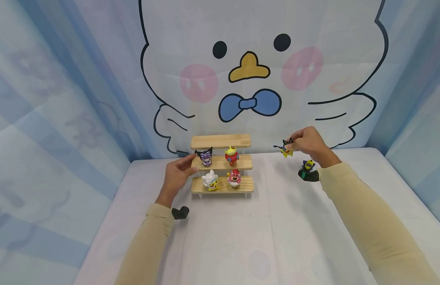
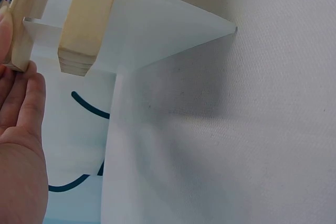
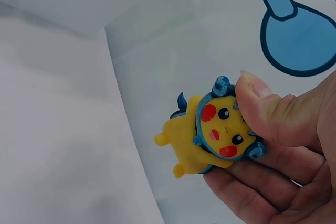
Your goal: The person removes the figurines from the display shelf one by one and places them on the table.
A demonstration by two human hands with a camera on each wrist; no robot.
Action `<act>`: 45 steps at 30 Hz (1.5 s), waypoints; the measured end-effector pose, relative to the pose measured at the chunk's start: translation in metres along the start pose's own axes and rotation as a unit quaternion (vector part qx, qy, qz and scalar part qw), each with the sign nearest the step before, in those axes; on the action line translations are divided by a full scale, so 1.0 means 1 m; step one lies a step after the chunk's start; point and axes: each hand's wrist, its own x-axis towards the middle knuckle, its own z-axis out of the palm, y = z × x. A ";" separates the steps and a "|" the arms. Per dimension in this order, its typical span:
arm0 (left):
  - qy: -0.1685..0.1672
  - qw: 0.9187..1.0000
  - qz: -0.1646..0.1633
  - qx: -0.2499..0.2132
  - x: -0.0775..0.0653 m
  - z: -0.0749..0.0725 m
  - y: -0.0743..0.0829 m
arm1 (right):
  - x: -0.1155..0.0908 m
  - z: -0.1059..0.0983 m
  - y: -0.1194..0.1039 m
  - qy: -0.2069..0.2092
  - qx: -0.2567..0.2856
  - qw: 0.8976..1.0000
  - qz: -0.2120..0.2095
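Beige sleeves point(image 1: 369, 217) reached forward, right hand point(image 1: 307, 140) pinching a yellow figurine point(image 3: 184, 140), left hand point(image 1: 175, 175) seemingly gripping a wooden shelf point(image 1: 219, 162).

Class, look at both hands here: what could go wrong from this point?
1. The right hand pinches the yellow figure by its hooded head above the table, so it might slip and drop.
2. The left hand grips the end of the stand's middle shelf; a tug could perhaps shift the stand.
3. Its fingers are close to the black-and-purple figure and might knock it over.
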 end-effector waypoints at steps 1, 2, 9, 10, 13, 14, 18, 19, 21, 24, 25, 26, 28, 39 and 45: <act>0.000 1.000 0.001 -0.001 0.000 0.000 0.000 | 0.000 0.000 0.000 0.000 0.000 1.000 0.002; 0.000 1.000 0.002 -0.002 0.000 0.000 -0.001 | 0.000 0.000 0.000 0.000 0.000 1.000 0.002; 0.001 1.000 0.004 -0.005 0.001 0.000 -0.002 | 0.001 0.002 0.004 0.007 -0.002 1.000 -0.004; 0.002 1.000 0.004 -0.003 0.001 0.000 -0.002 | 0.001 0.002 0.005 0.007 -0.001 1.000 -0.004; 0.003 1.000 0.002 -0.002 0.001 0.000 -0.002 | 0.001 0.002 0.007 0.004 0.003 1.000 -0.002; 0.003 1.000 0.001 -0.001 0.001 0.000 -0.002 | 0.001 0.001 0.007 0.003 0.004 1.000 -0.001; 0.003 1.000 -0.001 -0.003 0.001 0.000 -0.002 | 0.001 0.001 0.009 0.000 0.004 1.000 0.000; 0.003 1.000 -0.002 -0.004 0.001 0.000 -0.002 | 0.001 0.002 0.010 0.000 0.004 1.000 0.000; 0.003 1.000 -0.002 -0.004 0.001 -0.001 -0.002 | 0.002 0.002 0.010 0.000 0.001 1.000 0.001; 0.001 1.000 0.001 -0.004 0.001 -0.001 -0.002 | 0.002 0.003 0.011 0.003 0.000 1.000 0.003; 0.000 1.000 0.002 -0.004 0.001 -0.001 -0.002 | 0.002 0.004 0.012 0.003 -0.001 1.000 0.005; -0.001 1.000 0.003 -0.005 0.000 -0.001 -0.002 | 0.002 0.004 0.012 0.004 -0.002 1.000 0.006; -0.002 1.000 0.004 -0.007 0.000 -0.001 -0.002 | 0.002 0.005 0.012 0.007 -0.003 1.000 0.010; -0.001 1.000 0.009 -0.007 0.000 0.000 -0.003 | 0.004 0.007 0.017 0.009 -0.014 1.000 0.023; 0.000 1.000 0.012 -0.010 0.000 0.000 -0.004 | 0.004 0.008 0.020 0.007 -0.014 1.000 0.017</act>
